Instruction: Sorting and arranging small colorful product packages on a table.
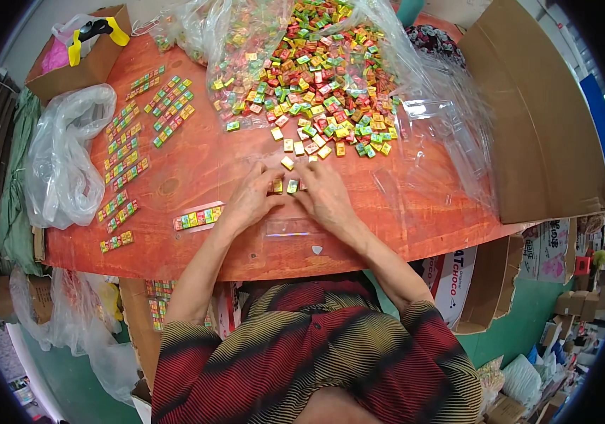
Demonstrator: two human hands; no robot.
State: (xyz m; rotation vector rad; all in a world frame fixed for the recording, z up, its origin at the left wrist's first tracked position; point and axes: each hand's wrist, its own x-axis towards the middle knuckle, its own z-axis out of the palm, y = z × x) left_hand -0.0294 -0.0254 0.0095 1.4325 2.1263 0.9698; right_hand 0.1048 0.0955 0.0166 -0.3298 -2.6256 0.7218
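Observation:
Both hands are close together at the middle of the red table (239, 261). My left hand (253, 196) curls its fingers and thumb about a small yellow box (277, 186). Opposite it, my right hand (328, 198) is closed at the edge of another small box (303, 186), mostly covered by the fingers. Between them stands a green-and-white small box (292, 186). Just beyond the fingertips begins a big heap of small coloured boxes (330, 92), red, yellow and green. A filled row of small boxes (198, 218) lies in a narrow clear tray left of my left forearm.
More rows of small boxes (126, 152) line the table's left side, beside a clear plastic bag (69, 166). A carton (108, 67) sits at the far left. Clear plastic trays (451, 141) and a tall cardboard panel (539, 120) occupy the right. Plastic sheeting (232, 42) surrounds the heap.

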